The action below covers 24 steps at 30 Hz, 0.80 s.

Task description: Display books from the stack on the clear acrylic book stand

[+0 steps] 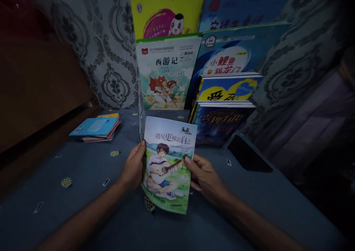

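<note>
Both my hands hold one paperback book (168,169), its cover facing me, with a drawn figure playing a guitar on grass. My left hand (134,166) grips its left edge, thumb at the front. At the right edge my right hand (203,173) is closed on the cover, thumb on the front and fingers behind. Just behind stands a tiered book rack, mostly hidden by what it bears. A white-and-green book (168,73) leans in its left column, below a yellow book (166,12). Dark blue books (222,121) stand at the right column's front.
A small stack of books (95,127) lies on the dark patterned cloth (91,169) at the left. A black flat object (249,155) rests right of the rack. Brown furniture (39,95) borders the left; patterned wall covering (113,47) rises behind.
</note>
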Each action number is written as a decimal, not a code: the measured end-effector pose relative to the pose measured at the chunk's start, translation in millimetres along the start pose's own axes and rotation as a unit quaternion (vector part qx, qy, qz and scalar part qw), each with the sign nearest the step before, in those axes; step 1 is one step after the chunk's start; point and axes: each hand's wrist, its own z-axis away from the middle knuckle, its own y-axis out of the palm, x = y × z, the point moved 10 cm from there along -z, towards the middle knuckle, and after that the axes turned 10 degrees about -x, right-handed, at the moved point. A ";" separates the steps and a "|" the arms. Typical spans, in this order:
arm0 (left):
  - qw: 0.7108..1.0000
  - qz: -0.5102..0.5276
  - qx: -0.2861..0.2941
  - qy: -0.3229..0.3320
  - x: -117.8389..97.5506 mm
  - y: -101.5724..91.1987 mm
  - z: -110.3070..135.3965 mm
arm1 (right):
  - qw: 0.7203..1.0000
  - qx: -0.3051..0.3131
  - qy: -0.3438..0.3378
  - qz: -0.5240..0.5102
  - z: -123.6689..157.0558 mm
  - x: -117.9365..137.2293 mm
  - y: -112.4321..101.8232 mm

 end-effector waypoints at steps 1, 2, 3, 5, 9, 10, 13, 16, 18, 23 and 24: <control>0.999 0.014 0.014 -0.025 4.6 4.4 2.1 | 1.000 0.005 0.017 -0.017 1.9 -4.0 2.0; 0.998 0.018 0.026 -0.049 9.6 7.6 4.1 | 0.999 0.011 0.033 -0.033 4.3 -7.7 4.2; 0.997 0.012 0.031 -0.073 14.8 8.4 5.4 | 0.997 0.019 0.049 -0.048 7.0 -11.3 6.4; 0.993 -0.025 0.024 -0.112 23.8 3.5 5.0 | 0.994 0.043 0.074 -0.075 13.3 -17.6 11.1; 0.975 -0.180 0.101 -0.087 21.9 0.7 -2.8 | 0.989 0.056 0.096 -0.100 20.8 -26.4 8.2; 0.961 -0.225 0.147 -0.059 19.0 4.8 -3.2 | 0.989 0.044 0.097 -0.103 20.4 -28.0 3.7; 0.898 -0.368 0.236 0.057 8.5 13.2 -0.9 | 0.990 0.002 0.098 -0.099 16.7 -32.2 -11.7; 0.782 -0.544 0.215 0.214 -5.9 18.4 8.0 | 0.991 -0.020 0.105 -0.079 13.6 -36.0 -21.1; 0.682 -0.638 0.189 0.302 -12.8 26.7 24.9 | 0.991 -0.028 0.112 -0.075 12.8 -37.8 -24.0; 0.566 -0.688 0.244 0.383 -7.5 53.3 87.8 | 0.990 -0.031 0.117 -0.074 12.3 -40.9 -25.3; 0.562 -0.689 0.255 0.380 -5.1 55.7 96.5 | 0.990 -0.026 0.115 -0.073 12.3 -41.4 -24.6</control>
